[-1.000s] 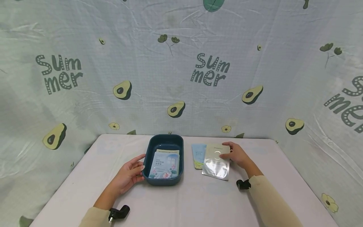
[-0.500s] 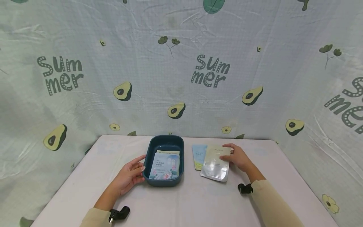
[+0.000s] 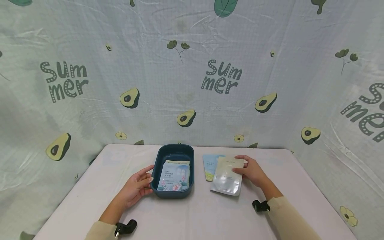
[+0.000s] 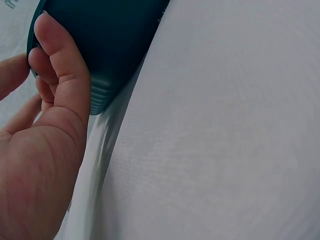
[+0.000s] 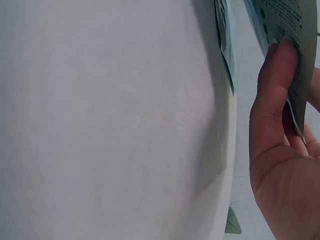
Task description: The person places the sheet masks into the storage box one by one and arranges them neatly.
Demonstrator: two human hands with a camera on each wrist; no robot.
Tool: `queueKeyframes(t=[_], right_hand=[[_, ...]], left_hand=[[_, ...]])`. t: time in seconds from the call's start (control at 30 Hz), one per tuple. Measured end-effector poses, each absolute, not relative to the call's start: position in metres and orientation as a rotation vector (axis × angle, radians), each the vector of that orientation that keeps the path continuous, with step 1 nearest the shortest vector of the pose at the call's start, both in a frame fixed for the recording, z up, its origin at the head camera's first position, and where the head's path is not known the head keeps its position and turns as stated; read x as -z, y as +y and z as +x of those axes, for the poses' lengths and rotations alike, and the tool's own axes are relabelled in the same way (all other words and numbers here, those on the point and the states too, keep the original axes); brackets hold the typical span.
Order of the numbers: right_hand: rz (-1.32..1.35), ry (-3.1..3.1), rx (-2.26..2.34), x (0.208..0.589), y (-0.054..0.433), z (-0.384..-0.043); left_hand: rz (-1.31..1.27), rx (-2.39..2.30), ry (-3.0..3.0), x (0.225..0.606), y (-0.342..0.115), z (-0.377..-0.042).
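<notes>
My left hand point(image 3: 138, 187) holds the left side of a dark blue plastic bin point(image 3: 192, 173), its thumb against the outer wall point(image 4: 115, 40). Inside the bin lies a small stack of sheet mask packets, topped by a pale blue one point(image 3: 173, 176) with pink flowers. To the right, my right hand point(image 3: 253, 171) pinches the right edge of a silver and cream sheet mask packet point(image 3: 227, 176) between thumb and fingers. The packet's printed back point(image 5: 290, 25) shows in the right wrist view. Partly covered by it, a light blue and yellow packet point(image 3: 209, 165) lies on the table.
A pale cloth covers the table point(image 3: 192, 216). Behind it hangs a curtain point(image 3: 156, 76) printed with avocados and lettering. A black wrist camera point(image 3: 126, 227) sits at the left cuff, another camera point(image 3: 261, 206) at the right cuff.
The silver packet has shifted slightly left and toward me in my right hand, covering a bit more of the light blue packet. The left hand and bin stay together, nearly unchanged.
</notes>
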State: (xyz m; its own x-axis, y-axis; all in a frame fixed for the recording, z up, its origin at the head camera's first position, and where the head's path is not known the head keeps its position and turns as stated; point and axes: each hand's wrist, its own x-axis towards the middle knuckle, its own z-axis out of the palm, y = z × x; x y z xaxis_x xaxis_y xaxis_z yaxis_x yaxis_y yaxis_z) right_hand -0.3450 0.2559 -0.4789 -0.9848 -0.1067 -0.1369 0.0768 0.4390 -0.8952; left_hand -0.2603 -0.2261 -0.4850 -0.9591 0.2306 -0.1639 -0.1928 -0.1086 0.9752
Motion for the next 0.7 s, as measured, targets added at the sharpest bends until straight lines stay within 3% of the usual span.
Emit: queueKeyframes(t=[0.7], right_hand=[[-0.117,2.379,1.727,0.480,0.246,-0.323]], left_hand=[[0.018,-2.156,1.870,0.488,-0.225,-0.264]])
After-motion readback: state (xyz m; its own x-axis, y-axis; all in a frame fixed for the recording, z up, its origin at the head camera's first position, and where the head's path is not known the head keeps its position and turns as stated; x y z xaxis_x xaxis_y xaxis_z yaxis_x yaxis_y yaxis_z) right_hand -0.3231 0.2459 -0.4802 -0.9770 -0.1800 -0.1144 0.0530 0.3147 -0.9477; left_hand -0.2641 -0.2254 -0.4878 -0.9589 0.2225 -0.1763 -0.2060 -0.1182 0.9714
